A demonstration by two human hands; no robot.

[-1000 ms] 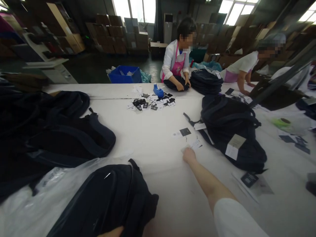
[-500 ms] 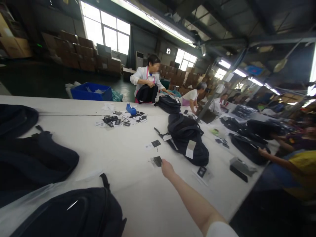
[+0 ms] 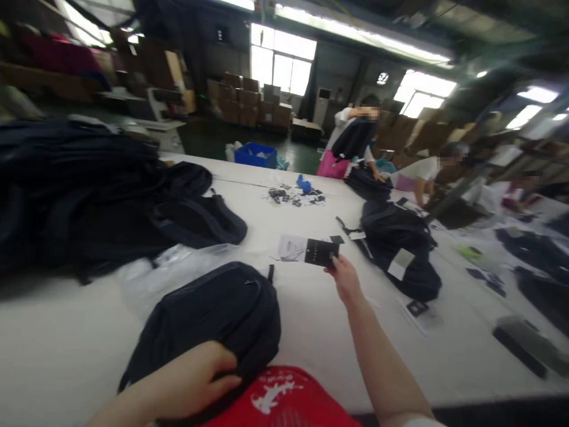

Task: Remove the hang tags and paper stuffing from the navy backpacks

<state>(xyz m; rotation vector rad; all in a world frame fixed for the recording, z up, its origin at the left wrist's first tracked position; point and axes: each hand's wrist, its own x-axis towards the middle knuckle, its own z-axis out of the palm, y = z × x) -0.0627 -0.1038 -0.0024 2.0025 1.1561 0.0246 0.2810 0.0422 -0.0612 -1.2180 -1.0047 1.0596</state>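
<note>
Pinching tags (image 3: 311, 251) by corner; table (image 3: 302, 332) open.

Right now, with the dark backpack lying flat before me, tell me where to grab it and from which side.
Probably the short strap sticking up at the far end of the backpack, reached from the right; the bag lies flat and bulging, offering little else. The left hand rests on its near edge.
</note>
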